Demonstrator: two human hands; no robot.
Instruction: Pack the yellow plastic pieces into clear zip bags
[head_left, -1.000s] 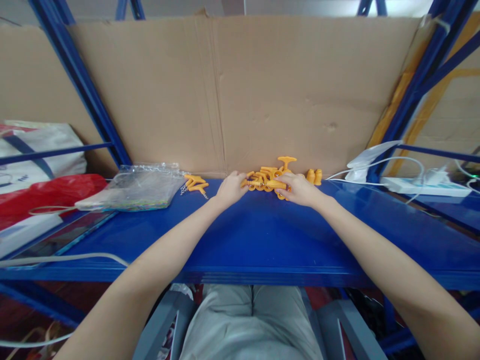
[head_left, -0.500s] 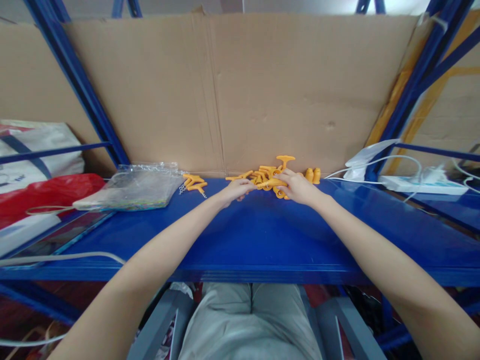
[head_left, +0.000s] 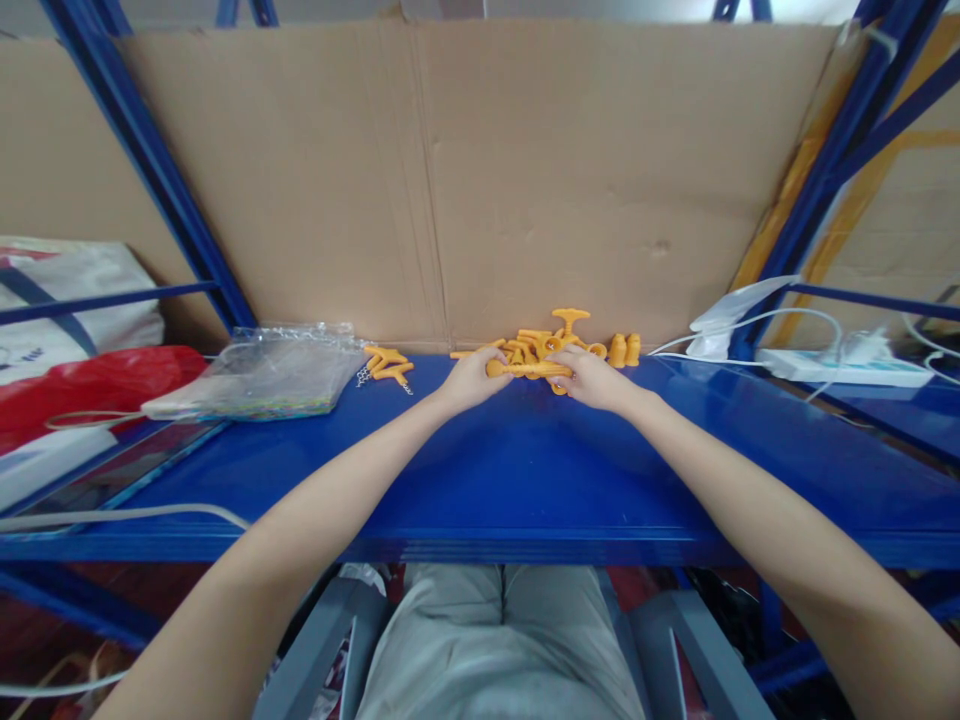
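A long orange plastic part point(head_left: 527, 369) is held level between my two hands, just above the blue shelf point(head_left: 525, 470). My left hand point(head_left: 469, 379) pinches its left end and my right hand point(head_left: 592, 377) grips its right end. Right behind them lies a pile of orange plastic parts point(head_left: 541, 342) against the cardboard backing. Two small orange cones point(head_left: 625, 350) stand at the pile's right. A few more orange parts with a small chain point(head_left: 386, 366) lie to the left.
A clear plastic bag point(head_left: 262, 375) lies left of the parts. A red bag point(head_left: 90, 385) and a white bag point(head_left: 67, 290) sit at far left. A white power strip point(head_left: 840, 370) with cables is at the right. Blue rack posts point(head_left: 150, 170) frame the cardboard backing point(head_left: 525, 170).
My left hand moved right from the pile's left edge and closed on the left end of the long orange part that my right hand holds.
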